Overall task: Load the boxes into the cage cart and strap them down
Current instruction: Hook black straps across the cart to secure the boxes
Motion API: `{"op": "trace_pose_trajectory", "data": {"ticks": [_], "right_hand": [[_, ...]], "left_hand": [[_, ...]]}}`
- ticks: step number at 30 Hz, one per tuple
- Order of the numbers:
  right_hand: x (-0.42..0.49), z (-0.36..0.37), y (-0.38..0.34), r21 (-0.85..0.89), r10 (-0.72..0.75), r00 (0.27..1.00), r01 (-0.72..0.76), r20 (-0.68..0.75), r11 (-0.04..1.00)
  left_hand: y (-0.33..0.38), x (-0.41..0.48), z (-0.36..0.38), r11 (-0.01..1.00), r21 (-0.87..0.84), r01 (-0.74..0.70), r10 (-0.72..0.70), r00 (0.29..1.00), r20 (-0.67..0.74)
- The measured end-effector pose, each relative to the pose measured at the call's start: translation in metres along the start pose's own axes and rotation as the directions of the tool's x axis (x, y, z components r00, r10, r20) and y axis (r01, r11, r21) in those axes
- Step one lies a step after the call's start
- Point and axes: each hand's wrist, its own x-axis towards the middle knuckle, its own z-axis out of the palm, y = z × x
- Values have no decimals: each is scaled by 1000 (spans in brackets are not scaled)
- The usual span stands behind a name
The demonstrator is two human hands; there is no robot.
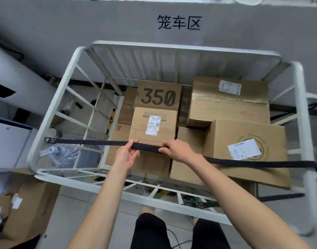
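A white cage cart [51, 112] stands below me, holding several cardboard boxes. Among them are one marked 350 [158, 96], a labelled box [154, 123] in the middle and a large box [244, 150] at the right. A black strap [85, 141] runs across the cart from the left rail to the right rail, above the boxes. My left hand [126, 154] pinches the strap near its middle. My right hand [177, 150] grips the same strap just to the right, fingers curled over it.
An open cardboard box [23, 200] stands on the floor outside the cart at the lower left. A grey wall with black characters [179, 22] rises behind the cart. A second black strap [279, 197] hangs by the cart's near right rail. My legs are below.
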Motion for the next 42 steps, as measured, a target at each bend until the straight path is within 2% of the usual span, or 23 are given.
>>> {"op": "trace_pose_trajectory", "data": {"ticks": [4,10,18,23,25,27,29,31,34,38,40,42], "right_hand": [[-45,-25,47,-50,-4,1000,5,20,999],[-101,-49,107,-35,32,999,-30,33,999],[-162,-55,187,-42,142,990,-142,4,989],[-187,-58,233,-37,104,994,-105,-31,994],[-192,-59,251,-58,61,998,-62,-15,996],[-196,-61,264,-84,28,1000,-29,-13,996],[-200,-63,274,-80,-9,1000,6,-25,997],[-201,-60,276,-84,-47,999,45,-22,995],[-199,-56,269,-104,-103,994,100,-26,990],[-198,-50,266,-103,-113,993,110,-23,989],[-199,-45,265,-76,-107,994,106,-11,991],[-198,-40,263,-65,-106,994,105,-9,992]], "left_hand": [[-52,-32,50,1000,-8,6,-6,1000,29],[-117,-81,110,997,61,47,-54,991,124],[-189,-108,161,979,174,108,-137,976,167],[-234,-122,187,962,249,110,-154,974,165],[-251,-126,192,956,282,77,-119,984,135],[-265,-130,193,923,386,11,-72,987,144],[-277,-134,190,817,571,-76,-29,985,172],[-291,-137,182,627,760,-171,-11,974,228],[-313,-139,169,309,913,-265,-17,959,284],[-338,-135,158,-110,954,-277,-73,960,271],[-343,-130,154,-229,934,-274,-116,960,253],[-344,-126,152,-280,917,-282,-158,956,246]]}}
